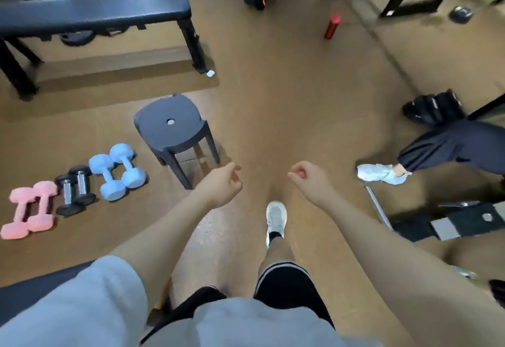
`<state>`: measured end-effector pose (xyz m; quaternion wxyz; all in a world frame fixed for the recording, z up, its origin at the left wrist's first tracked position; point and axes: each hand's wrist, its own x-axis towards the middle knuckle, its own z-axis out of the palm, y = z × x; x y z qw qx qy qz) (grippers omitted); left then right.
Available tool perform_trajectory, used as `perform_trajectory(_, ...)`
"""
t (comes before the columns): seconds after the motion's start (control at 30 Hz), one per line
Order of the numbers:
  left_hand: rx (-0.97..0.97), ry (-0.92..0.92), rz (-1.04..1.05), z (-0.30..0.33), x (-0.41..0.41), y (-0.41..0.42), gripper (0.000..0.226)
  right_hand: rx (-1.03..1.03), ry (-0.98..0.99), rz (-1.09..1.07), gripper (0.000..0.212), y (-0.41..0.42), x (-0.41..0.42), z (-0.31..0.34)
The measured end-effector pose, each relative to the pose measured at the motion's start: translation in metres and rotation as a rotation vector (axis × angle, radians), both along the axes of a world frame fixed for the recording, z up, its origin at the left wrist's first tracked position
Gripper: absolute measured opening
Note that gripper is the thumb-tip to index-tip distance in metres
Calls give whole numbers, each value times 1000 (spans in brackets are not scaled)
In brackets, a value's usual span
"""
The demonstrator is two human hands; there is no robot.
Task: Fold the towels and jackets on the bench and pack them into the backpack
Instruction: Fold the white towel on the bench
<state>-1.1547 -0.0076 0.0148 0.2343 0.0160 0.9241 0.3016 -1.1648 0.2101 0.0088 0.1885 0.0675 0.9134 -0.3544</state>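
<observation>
Two pink dumbbells (45, 189), two black dumbbells (81, 182) and two blue dumbbells (99, 162) at nine o'clock. One stool (172, 125) near centre, one desk (93, 13) at eleven o'clock, one red bottle (332, 25) at one o'clock.

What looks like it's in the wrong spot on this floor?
The red bottle stands alone on open floor, where someone could kick it. A small white thing lies loose by the black bench leg.
</observation>
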Motion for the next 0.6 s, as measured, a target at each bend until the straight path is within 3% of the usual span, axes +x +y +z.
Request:
perform_trajectory(0.13,23,-9,-32,-5,-105,42,41,3,13,-61,31,44,-107,-3)
perform_trajectory(0.33,66,-28,107,6,-261,73,35,159,-28,110,37,89,-282,5)
perform_trajectory(0.6,55,7,403,-1,-447,15,33,178,-68,322,40,43,-485,-6)
